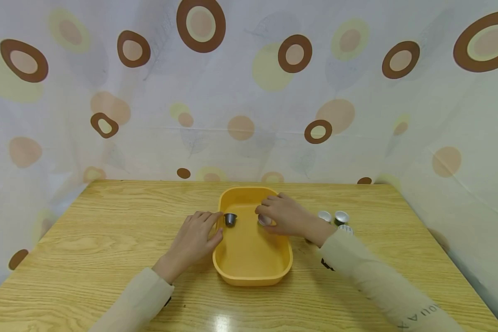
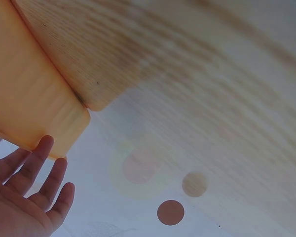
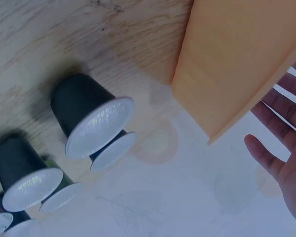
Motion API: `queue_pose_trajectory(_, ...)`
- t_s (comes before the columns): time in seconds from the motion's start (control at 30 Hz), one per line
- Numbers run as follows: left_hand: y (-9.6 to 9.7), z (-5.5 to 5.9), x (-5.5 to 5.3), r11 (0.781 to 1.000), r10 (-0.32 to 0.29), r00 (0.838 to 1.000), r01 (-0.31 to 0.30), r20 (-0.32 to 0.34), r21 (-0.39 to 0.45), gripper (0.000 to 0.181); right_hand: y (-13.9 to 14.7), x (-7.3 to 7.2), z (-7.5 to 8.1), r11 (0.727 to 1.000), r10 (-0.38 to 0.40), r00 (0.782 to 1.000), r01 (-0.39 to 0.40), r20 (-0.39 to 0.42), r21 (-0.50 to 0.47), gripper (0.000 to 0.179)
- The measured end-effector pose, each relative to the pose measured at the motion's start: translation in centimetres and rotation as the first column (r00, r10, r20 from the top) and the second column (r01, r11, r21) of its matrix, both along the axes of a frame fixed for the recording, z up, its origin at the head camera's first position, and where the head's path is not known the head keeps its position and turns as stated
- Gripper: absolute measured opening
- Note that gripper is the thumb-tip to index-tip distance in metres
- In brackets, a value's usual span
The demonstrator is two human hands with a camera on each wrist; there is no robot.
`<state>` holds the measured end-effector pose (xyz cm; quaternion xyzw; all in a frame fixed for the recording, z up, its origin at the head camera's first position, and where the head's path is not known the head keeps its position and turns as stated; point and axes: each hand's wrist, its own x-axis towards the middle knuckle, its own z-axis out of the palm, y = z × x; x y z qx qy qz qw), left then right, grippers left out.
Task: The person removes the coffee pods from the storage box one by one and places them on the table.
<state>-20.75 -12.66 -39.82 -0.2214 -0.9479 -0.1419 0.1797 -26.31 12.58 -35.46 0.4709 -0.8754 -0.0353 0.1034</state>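
A yellow rectangular tray (image 1: pixel 253 281) with rounded corners stands on the wooden table. Inside it, by the left wall, a dark coffee capsule (image 1: pixel 230 220) lies with its rim toward the back. My left hand (image 1: pixel 197 233) rests its fingertips along the tray's left rim, close to that capsule; in the left wrist view its fingers (image 2: pixel 43 147) are spread at the edge. Reaching over the right rim, my right hand (image 1: pixel 288 214) pinches a silver-lidded coffee capsule (image 1: pixel 264 220) between fingers and thumb inside the tray. The right wrist view hides that capsule behind the tray wall.
Several more coffee capsules (image 1: pixel 341 216) stand lid up on the table right of the tray, partly hidden by my right wrist. In the right wrist view, a dark capsule (image 3: pixel 81 101) stands nearest the tray. A patterned curtain (image 1: pixel 240 92) hangs behind the table.
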Motion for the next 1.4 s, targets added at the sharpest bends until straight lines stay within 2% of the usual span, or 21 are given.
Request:
queue_pose_trajectory(0.3, -0.1, -0.1, -0.1, 1.000, 0.001, 1.000, -0.001, -0.002, -0.008, 0.038, 1.4, 0.4, 0.9, 0.997, 0.014, 0.999, -0.017, -0.040, -0.074, 0.025)
queue_pose_trajectory(0.53, -0.1, -0.1, -0.1, 1.000, -0.002, 1.000, 0.002, -0.006, -0.004, 0.038, 2.5, 0.7, 1.7, 0.994, -0.012, 0.998, 0.005, -0.060, -0.107, 0.032)
queue_pose_trajectory(0.87, -0.1, -0.2, -0.1, 1.000, 0.000, 1.000, 0.000, -0.007, -0.004, 0.038, 4.4, 0.9, 2.0, 0.987, -0.032, 0.995, 0.017, -0.090, -0.160, 0.035)
queue_pose_trajectory(1.1, -0.1, -0.1, -0.1, 1.000, -0.002, 1.000, 0.002, -0.005, -0.001, 0.038, 5.7, 1.2, 1.7, 0.983, -0.012, 0.994, -0.009, -0.113, -0.182, 0.030)
queue_pose_trajectory(1.4, -0.1, 0.1, 0.0, 1.000, -0.007, 1.000, 0.007, 0.005, 0.005, 0.038, 7.0, 2.1, 0.9, 0.992, -0.042, 0.996, 0.033, -0.077, -0.126, 0.029)
